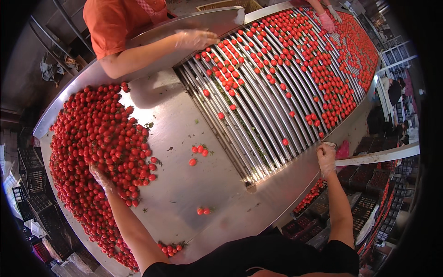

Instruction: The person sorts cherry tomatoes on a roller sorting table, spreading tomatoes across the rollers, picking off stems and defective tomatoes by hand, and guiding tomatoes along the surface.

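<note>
My left hand (101, 177), in a thin clear glove, reaches into a large heap of small red tomatoes (100, 128) at the left of a metal sorting table (173, 180). Its fingertips are partly hidden among the fruit, so whether it grips any cannot be told. At the table's right edge is my right hand (326, 157), also gloved, its fingers curled beside a small metal bracket (330, 144). What it grips, if anything, is hidden. Between my hands, metal rollers (263, 138) carry scattered tomatoes, thicker towards the far end.
Opposite me, a person in an orange top holds a blurred gloved hand (196, 39) over the rollers. Another pink-gloved hand (326, 22) works farther along. A pale metal bar (380, 154) juts right. Stacked black crates (36, 173) stand left; filled crates (308, 200) sit below right.
</note>
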Demonstrator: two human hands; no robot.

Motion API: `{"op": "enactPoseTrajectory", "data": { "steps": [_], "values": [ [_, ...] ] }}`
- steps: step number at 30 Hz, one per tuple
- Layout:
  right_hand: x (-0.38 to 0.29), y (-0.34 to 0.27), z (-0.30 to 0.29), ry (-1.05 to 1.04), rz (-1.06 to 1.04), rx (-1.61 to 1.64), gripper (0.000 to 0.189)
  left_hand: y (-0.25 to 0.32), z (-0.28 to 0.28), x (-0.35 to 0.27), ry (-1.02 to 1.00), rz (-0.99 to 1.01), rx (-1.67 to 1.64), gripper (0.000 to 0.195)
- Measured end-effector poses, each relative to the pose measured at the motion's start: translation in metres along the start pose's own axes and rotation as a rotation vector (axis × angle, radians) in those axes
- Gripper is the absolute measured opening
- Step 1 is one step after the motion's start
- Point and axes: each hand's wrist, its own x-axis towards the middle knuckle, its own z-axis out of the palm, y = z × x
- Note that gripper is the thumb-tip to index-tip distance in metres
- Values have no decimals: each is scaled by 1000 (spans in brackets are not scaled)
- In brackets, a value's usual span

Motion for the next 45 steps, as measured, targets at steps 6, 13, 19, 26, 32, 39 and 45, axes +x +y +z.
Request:
{"op": "enactPoseTrajectory", "data": {
  "steps": [6,13,19,26,32,39,45],
  "values": [
    [-3,-10,11,20,-19,21,7,-24,114,-21,-261,-47,-109,50],
    [3,-14,13,-5,-21,-4,8,30,331,-251,-914,-431,-390,88],
    [8,-16,9,-32,-8,-30,9,55,306,-427,-1419,-20,38,82],
    [17,-14,26,-249,-199,-339,18,-13,127,-394,-1026,434,710,63],
    [29,-39,49,-541,-245,10,19,10,104,-301,-187,-77,1102,81],
    [63,-150,193,-460,-385,468,13,-25,107,-255,136,-116,1353,78],
    [75,-202,292,-418,-397,-156,23,-23,114,-250,169,-171,1452,75]
  ]
}}
